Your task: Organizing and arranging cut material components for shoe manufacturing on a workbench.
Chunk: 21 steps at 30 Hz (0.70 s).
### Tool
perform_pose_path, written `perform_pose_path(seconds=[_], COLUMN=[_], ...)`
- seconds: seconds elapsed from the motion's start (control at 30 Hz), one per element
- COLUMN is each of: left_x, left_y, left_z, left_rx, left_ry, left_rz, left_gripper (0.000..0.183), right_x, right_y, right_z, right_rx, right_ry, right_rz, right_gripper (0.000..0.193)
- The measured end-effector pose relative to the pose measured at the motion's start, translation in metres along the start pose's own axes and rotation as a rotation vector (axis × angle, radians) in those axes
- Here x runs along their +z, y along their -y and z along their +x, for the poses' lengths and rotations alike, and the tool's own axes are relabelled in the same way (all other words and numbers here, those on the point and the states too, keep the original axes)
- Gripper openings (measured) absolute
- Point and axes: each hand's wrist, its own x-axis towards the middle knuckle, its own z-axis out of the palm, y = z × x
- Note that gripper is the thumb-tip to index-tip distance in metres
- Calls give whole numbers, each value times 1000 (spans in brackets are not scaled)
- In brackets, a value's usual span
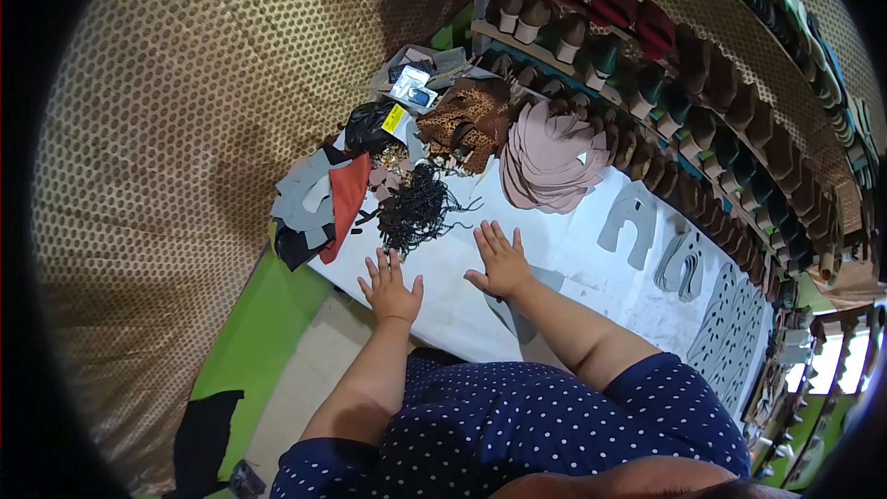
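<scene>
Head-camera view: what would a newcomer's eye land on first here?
Probably the fanned stack of pale pink cut pieces toward the far side of the white table, with leopard-print material to its left. Next might come the tangle of black strips, just beyond the person's open left hand and right hand. Long rows of shoe-shaped forms line the upper right.

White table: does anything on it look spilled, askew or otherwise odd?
Black strips just beyond the left hand look untidy: they lie in a tangled heap, loose ends trailing across the white table, with small scraps scattered beside it. The pink pieces, by contrast, are stacked. No damage stands out.
</scene>
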Motion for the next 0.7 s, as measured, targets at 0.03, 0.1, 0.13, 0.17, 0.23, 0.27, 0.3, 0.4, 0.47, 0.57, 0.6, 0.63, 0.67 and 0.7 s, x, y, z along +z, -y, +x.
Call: perform_pose_path(seconds=[0.03, 0.1, 0.13, 0.17, 0.23, 0.27, 0.3, 0.4, 0.47, 0.57, 0.6, 0.63, 0.67, 0.7], left_x=[-1, -3, -3, -2, 1, 3, 4, 3, 2, -5, -7, -6, -6, -5], left_y=[0, -2, -2, -1, 3, 3, 3, 2, 2, -1, -2, -3, -3, -2], left_z=[0, 0, -1, -1, -1, 0, 0, 0, -1, -3, -4, -3, -3, -3], left_rx=[-1, 5, 7, 0, -4, 2, 7, 16, 16, 5, 2, -5, 2, 8], left_ry=[1, -2, -3, 1, 0, -19, -38, -35, -36, -19, -2, 1, -3, -6], left_rz=[-1, -8, -10, -4, 1, 7, 14, 22, 17, -3, -16, -15, -18, -21], left_gripper=[87, 87, 87, 87, 86, 86, 85, 82, 81, 79, 79, 79, 79, 79], right_x=[0, -1, -2, -2, -3, -2, -1, 2, 3, 2, 1, 0, -1, -1], right_y=[1, 0, 0, 1, 3, 3, 2, 5, 12, 23, 24, 24, 24, 25], right_z=[1, 0, -1, 0, 0, 0, 0, 1, 3, -10, -11, -11, -11, -11], right_rx=[6, 16, 15, 13, 11, 8, 10, 39, 95, 58, 54, 63, 73, 69], right_ry=[1, 2, 14, 24, 14, 9, 5, 14, 51, 80, 84, 68, 51, 56], right_rz=[5, 6, 12, 19, 22, 27, 25, 74, 85, 21, 22, 31, 42, 44], right_gripper=[96, 95, 95, 94, 93, 93, 93, 92, 91, 92, 92, 92, 92, 92])
